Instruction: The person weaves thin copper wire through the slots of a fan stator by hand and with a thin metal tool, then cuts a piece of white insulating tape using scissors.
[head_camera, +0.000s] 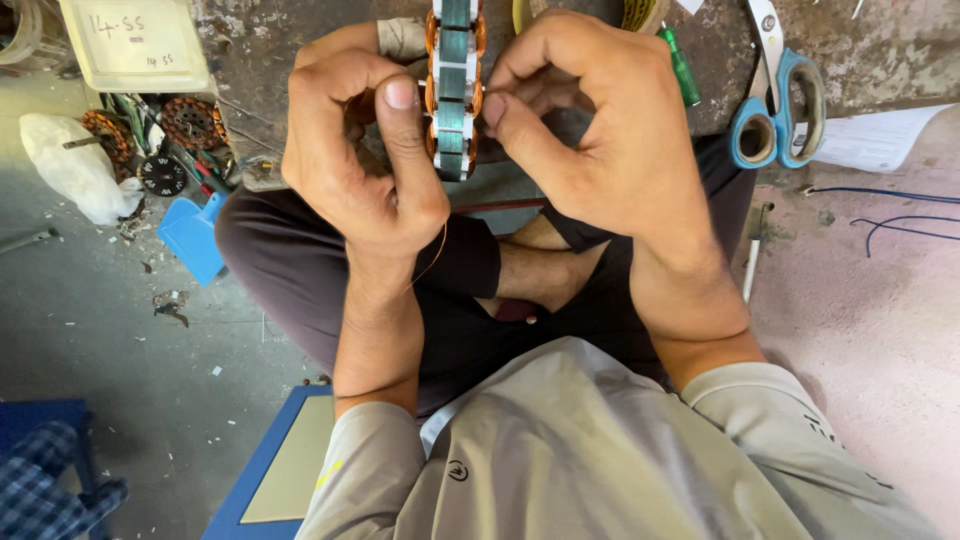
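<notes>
Grey shirt (600, 450) lowest in view, legs crossed | left hand (365, 150) curled, pinching thin copper wire (437, 250), thumb against motor stator (455, 85) | right hand (600, 120) curled, fingertips on stator's other side | stator upright between hands at workbench (300, 40) edge | blue scissors (775, 100) right.

Upright copper-wound stator (455, 85) between hands (360, 150)
</notes>
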